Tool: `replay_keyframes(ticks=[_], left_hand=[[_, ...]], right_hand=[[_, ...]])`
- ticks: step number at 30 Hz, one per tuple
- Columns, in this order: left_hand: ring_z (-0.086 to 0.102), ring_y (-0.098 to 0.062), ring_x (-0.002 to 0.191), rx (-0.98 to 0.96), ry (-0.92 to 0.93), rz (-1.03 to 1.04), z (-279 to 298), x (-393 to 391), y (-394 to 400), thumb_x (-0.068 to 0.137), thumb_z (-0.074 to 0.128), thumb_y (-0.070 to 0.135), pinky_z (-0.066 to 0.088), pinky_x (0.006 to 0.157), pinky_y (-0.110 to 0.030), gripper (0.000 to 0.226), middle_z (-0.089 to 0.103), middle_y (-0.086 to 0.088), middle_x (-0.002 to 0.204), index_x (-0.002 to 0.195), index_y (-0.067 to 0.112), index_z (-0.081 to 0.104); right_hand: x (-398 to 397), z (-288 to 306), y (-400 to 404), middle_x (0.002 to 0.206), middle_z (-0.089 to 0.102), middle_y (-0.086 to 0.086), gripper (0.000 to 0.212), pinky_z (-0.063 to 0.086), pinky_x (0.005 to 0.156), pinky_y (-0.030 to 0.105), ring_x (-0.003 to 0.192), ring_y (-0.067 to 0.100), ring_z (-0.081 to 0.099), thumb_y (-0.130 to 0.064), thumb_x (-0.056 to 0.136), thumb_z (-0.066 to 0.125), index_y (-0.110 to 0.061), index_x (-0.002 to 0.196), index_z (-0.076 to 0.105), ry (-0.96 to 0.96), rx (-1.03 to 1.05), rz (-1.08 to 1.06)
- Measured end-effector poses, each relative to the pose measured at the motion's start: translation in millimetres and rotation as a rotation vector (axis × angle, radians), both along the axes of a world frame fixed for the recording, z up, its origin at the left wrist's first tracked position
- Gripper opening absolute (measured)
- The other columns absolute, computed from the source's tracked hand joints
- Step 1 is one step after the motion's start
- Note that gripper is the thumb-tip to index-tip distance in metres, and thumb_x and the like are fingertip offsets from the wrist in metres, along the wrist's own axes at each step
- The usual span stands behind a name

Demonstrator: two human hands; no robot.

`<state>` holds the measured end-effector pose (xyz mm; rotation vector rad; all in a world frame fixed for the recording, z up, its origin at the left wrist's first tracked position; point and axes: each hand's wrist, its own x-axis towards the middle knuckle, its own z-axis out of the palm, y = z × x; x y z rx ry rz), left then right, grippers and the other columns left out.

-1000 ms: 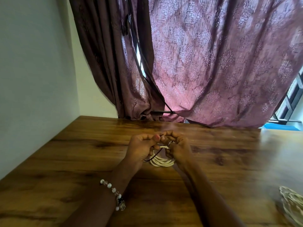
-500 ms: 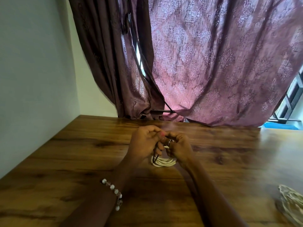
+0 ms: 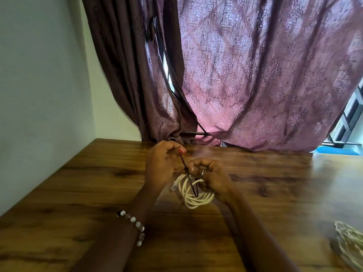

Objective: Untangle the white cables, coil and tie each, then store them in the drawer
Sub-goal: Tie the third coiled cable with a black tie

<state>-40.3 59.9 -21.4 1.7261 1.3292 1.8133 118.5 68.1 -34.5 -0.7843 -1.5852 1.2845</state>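
Coiled cable: one white cable coil (image 3: pixel 193 195) is held just above the wooden table (image 3: pixel 82 193), between the two hands, its loops hanging below the fingers.
Connector: one clear plug (image 3: pixel 175 184) is seen at the coil's left side, hanging free of the loops.
Tie: one thin dark tie (image 3: pixel 188 175) is threaded through the coil and drawn up taut toward the left hand.
Left hand: the left hand (image 3: pixel 164 165) is raised above the coil, and the upper end of the tie is pinched between thumb and curled fingers.
Right hand: the right hand (image 3: pixel 211 173) is curled round the top of the coil where the tie crosses it; the bundle is gripped there.
Handling, judged: the cable is taken to be light and limp, with some spring in the loops, so that they would fan out if released. The jacket looks smooth and may slip under a loose tie.
Where to hold, judged: the gathered loops are best gripped beside the tie crossing, and the tie by its free end; the plug is better not pulled on.
Second bundle: one pale, blurred bundle (image 3: pixel 349 244) lies on the table near the lower right edge, well apart; whether it is tied cannot be told.
Drawer: none is seen.
Bracelet: one beaded bracelet (image 3: pixel 135 225) is worn on the left wrist.
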Motion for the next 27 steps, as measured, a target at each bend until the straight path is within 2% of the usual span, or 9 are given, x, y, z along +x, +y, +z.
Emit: replay_keyframes(ticks=[4, 10, 12, 14, 17, 20, 23, 25, 27], left_hand=[[0.057, -0.016, 0.041, -0.089, -0.323, -0.002, 9, -5, -2, 0.095, 0.055, 0.016, 0.048, 0.046, -0.032, 0.014, 0.066, -0.007, 0.073, 0.085, 0.012, 0.065], [0.059, -0.007, 0.04, -0.186, -0.89, -0.093, 21, -21, 3, 0.097, 0.05, 0.008, 0.05, 0.04, -0.019, 0.017, 0.059, -0.01, 0.069, 0.083, 0.004, 0.058], [0.063, -0.008, 0.044, -0.196, -1.031, -0.122, 20, -22, 4, 0.096, 0.051, 0.008, 0.051, 0.043, -0.019, 0.017, 0.06, -0.011, 0.07, 0.081, 0.002, 0.057], [0.066, -0.011, 0.048, -0.2, -1.155, -0.183, 19, -23, 4, 0.096, 0.051, 0.007, 0.054, 0.047, -0.02, 0.016, 0.063, -0.013, 0.07, 0.081, 0.001, 0.056], [0.07, -0.014, 0.056, -0.199, -1.278, -0.298, 16, -23, 3, 0.095, 0.05, 0.005, 0.057, 0.053, -0.022, 0.012, 0.069, -0.011, 0.061, 0.085, -0.001, 0.055], [0.072, -0.02, 0.069, -0.291, -1.171, -0.398, 9, -16, 6, 0.095, 0.051, 0.011, 0.061, 0.068, -0.031, 0.01, 0.072, -0.015, 0.077, 0.093, 0.003, 0.056], [0.069, -0.025, 0.09, -0.506, -0.708, -0.466, 1, -6, 5, 0.088, 0.059, 0.03, 0.056, 0.085, -0.04, 0.026, 0.07, -0.014, 0.103, 0.105, 0.011, 0.057], [0.067, -0.023, 0.092, -0.576, -0.383, -0.548, -1, 4, -1, 0.08, 0.068, 0.03, 0.054, 0.082, -0.037, 0.038, 0.072, -0.006, 0.1, 0.112, 0.011, 0.058], [0.068, -0.017, 0.088, -0.572, -0.287, -0.656, -9, 13, -1, 0.079, 0.073, 0.012, 0.055, 0.075, -0.03, 0.054, 0.073, -0.003, 0.095, 0.128, 0.006, 0.049]], right_hand=[[3, 4, -3, 0.072, 0.071, 0.005, 0.012, 0.021, 0.034, 0.015, 0.036, 0.01, 0.034, -0.025, 0.076, 0.067, -0.015, 0.071, 0.07, -0.074, -0.042, 0.099], [4, 11, -4, 0.055, 0.063, -0.005, 0.009, 0.018, 0.035, 0.012, 0.03, 0.005, 0.028, -0.013, 0.082, 0.067, -0.008, 0.075, 0.064, -0.107, -0.108, 0.154], [5, 9, -2, 0.063, 0.067, 0.001, 0.009, 0.019, 0.034, 0.012, 0.031, 0.005, 0.029, -0.012, 0.082, 0.068, -0.004, 0.085, 0.065, -0.088, -0.131, 0.16], [6, 7, 0, 0.075, 0.07, 0.008, 0.024, 0.018, 0.035, 0.014, 0.032, 0.005, 0.029, -0.017, 0.079, 0.07, -0.001, 0.097, 0.067, -0.065, -0.155, 0.157], [7, 4, -1, 0.079, 0.069, 0.013, 0.025, 0.016, 0.037, 0.018, 0.034, 0.005, 0.027, -0.021, 0.079, 0.067, -0.002, 0.094, 0.072, -0.033, -0.138, 0.152], [13, -1, 1, 0.078, 0.07, 0.013, 0.018, 0.019, 0.035, 0.013, 0.032, 0.004, 0.027, -0.018, 0.082, 0.063, -0.004, 0.088, 0.073, 0.107, -0.17, 0.142], [19, -3, 4, 0.076, 0.068, 0.013, 0.017, 0.018, 0.035, 0.011, 0.03, 0.003, 0.026, -0.017, 0.082, 0.06, -0.004, 0.086, 0.071, 0.219, -0.197, 0.131], [18, -4, 5, 0.073, 0.064, 0.013, 0.016, 0.019, 0.034, 0.01, 0.03, 0.003, 0.025, -0.018, 0.082, 0.06, -0.006, 0.084, 0.071, 0.247, -0.195, 0.128], [17, -4, 6, 0.07, 0.059, 0.013, 0.016, 0.019, 0.033, 0.011, 0.031, 0.003, 0.027, -0.019, 0.084, 0.06, -0.007, 0.085, 0.07, 0.228, -0.175, 0.092]])
